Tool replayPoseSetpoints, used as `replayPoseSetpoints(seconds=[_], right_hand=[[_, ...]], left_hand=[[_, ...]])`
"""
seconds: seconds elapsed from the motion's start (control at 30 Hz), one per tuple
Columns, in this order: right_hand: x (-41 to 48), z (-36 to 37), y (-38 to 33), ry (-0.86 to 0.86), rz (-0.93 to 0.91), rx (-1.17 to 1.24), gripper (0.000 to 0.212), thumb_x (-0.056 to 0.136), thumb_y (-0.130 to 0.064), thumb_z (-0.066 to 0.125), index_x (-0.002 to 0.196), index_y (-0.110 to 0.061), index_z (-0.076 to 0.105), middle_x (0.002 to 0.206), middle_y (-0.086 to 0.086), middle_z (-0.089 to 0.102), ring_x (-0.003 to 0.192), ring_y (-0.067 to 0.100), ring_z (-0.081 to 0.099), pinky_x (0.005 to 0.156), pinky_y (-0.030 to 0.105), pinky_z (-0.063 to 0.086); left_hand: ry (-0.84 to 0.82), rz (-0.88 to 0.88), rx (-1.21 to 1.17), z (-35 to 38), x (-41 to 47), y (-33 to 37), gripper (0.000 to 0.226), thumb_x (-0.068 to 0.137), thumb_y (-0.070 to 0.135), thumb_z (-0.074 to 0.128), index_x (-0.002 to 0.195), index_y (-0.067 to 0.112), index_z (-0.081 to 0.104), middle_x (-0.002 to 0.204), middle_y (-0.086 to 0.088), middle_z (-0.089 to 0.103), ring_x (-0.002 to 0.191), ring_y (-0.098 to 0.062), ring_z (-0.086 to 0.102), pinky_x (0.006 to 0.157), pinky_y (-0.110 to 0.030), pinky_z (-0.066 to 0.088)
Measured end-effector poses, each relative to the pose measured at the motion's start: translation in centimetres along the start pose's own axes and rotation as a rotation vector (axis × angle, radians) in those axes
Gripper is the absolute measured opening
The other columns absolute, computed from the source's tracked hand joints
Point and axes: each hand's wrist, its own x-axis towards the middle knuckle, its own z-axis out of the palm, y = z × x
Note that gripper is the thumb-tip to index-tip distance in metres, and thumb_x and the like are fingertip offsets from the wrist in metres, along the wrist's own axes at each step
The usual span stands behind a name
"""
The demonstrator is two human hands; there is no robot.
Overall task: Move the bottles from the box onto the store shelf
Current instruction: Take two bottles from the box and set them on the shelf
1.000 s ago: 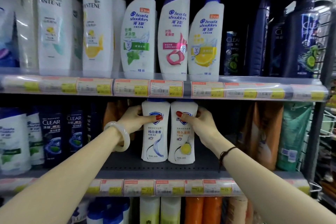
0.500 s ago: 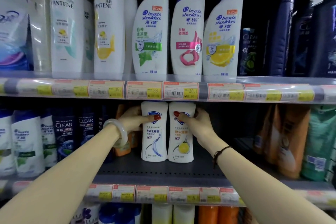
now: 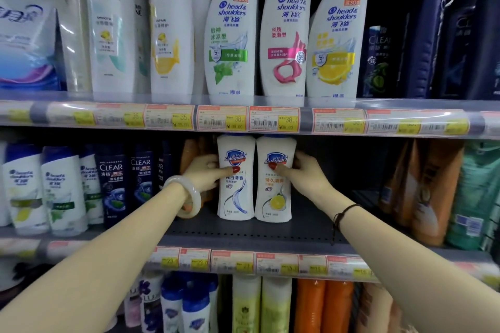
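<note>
Two white Safeguard bottles stand upright side by side on the grey middle shelf [image 3: 243, 232]. My left hand [image 3: 205, 173] grips the left bottle [image 3: 236, 197], the one with a blue swirl, thumb across its front. The right bottle [image 3: 274, 200], marked with a lemon, is held by my right hand [image 3: 303, 173], thumb on its label. Both bottles rest on their bases, set back from the shelf's front edge, touching each other. The box is out of view.
Dark Clear bottles [image 3: 113, 184] and Head & Shoulders bottles [image 3: 24, 186] fill the shelf to the left. Orange pouches [image 3: 430, 192] and a green pouch [image 3: 470, 197] stand to the right. The upper shelf [image 3: 249, 119] with price tags hangs just above the bottle caps.
Both hands have pushed the two bottles a little deeper onto the shelf. The camera has moved closer and shifted left.
</note>
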Motion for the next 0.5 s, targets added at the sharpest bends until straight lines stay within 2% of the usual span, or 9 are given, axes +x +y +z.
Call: replayPoseSetpoints(seconds=[0.03,0.1,0.13,0.2,0.27,0.33,0.4,0.47,0.5], right_hand=[[-0.3,-0.4,0.3,-0.034,0.006,-0.074,0.034,0.081,-0.017,0.071,0.113,-0.007,0.062,0.110,0.005,0.068,0.093,0.017,0.066,0.075,0.024,0.054],[-1.0,-1.2,0.8,-0.104,0.038,-0.257,0.033,0.081,-0.023,0.071,0.105,-0.002,0.065,0.101,0.004,0.069,0.083,0.012,0.063,0.065,0.016,0.049],[-1.3,-1.6,0.9,-0.137,0.057,-0.371,0.034,0.081,-0.026,0.071,0.101,0.001,0.066,0.093,0.004,0.068,0.076,0.010,0.061,0.061,0.016,0.048],[-1.9,-2.1,0.6,-0.215,0.099,-0.552,0.036,0.079,-0.028,0.073,0.091,0.004,0.066,0.078,0.007,0.065,0.068,0.015,0.060,0.060,0.024,0.048],[-2.5,-1.9,-0.4,-0.320,0.125,-0.635,0.030,0.079,-0.027,0.073,0.089,0.001,0.066,0.075,0.008,0.065,0.064,0.017,0.062,0.053,0.022,0.048],[-2.9,-1.2,-1.5,-0.425,0.093,-0.653,0.027,0.080,-0.023,0.072,0.094,-0.001,0.065,0.080,0.007,0.067,0.065,0.014,0.064,0.049,0.018,0.047],[-3.2,0.1,-2.5,-0.507,0.032,-0.639,0.032,0.080,-0.023,0.072,0.103,-0.002,0.063,0.091,0.010,0.069,0.073,0.016,0.065,0.061,0.024,0.052],[-3.5,2.1,-3.5,-0.569,-0.029,-0.655,0.040,0.079,-0.027,0.072,0.111,-0.004,0.062,0.097,0.009,0.067,0.081,0.018,0.062,0.073,0.030,0.052],[-3.6,3.2,-3.9,-0.599,-0.062,-0.668,0.043,0.080,-0.028,0.071,0.115,-0.006,0.062,0.099,0.005,0.064,0.084,0.017,0.060,0.075,0.029,0.050]], left_hand=[[0.003,-0.039,0.007,-0.2,-0.4,-0.3,0.030,0.077,0.014,0.073,0.105,0.014,0.061,0.107,-0.004,0.067,0.104,-0.019,0.061,0.086,-0.032,0.049],[0.006,-0.093,0.052,-0.8,-1.3,-0.6,0.047,0.075,0.014,0.075,0.118,0.009,0.055,0.111,-0.007,0.063,0.109,-0.022,0.059,0.092,-0.038,0.049],[-0.005,-0.106,0.102,-1.0,-1.8,-0.7,0.052,0.075,0.014,0.075,0.121,0.008,0.053,0.106,-0.006,0.064,0.107,-0.021,0.060,0.091,-0.039,0.050],[-0.056,-0.127,0.212,-1.5,-2.8,-0.5,0.054,0.074,0.015,0.076,0.122,0.008,0.052,0.079,0.002,0.064,0.090,-0.016,0.062,0.081,-0.035,0.052],[-0.108,-0.143,0.329,-1.9,-3.8,0.2,0.053,0.075,0.015,0.075,0.122,0.008,0.053,0.061,0.009,0.059,0.074,-0.013,0.059,0.070,-0.031,0.052],[-0.147,-0.156,0.470,-2.4,-4.8,0.8,0.052,0.075,0.019,0.075,0.122,0.010,0.054,0.067,0.007,0.060,0.086,-0.020,0.064,0.077,-0.036,0.055],[-0.168,-0.181,0.563,-3.3,-5.9,1.5,0.049,0.077,0.020,0.073,0.122,0.012,0.055,0.077,0.005,0.060,0.104,-0.024,0.063,0.085,-0.039,0.054],[-0.162,-0.204,0.607,-4.7,-7.2,1.8,0.046,0.079,0.019,0.072,0.122,0.012,0.056,0.079,0.007,0.059,0.104,-0.022,0.062,0.087,-0.040,0.054],[-0.151,-0.210,0.628,-5.6,-8.0,1.9,0.044,0.079,0.018,0.071,0.120,0.012,0.057,0.076,0.007,0.058,0.100,-0.021,0.062,0.087,-0.040,0.053]])
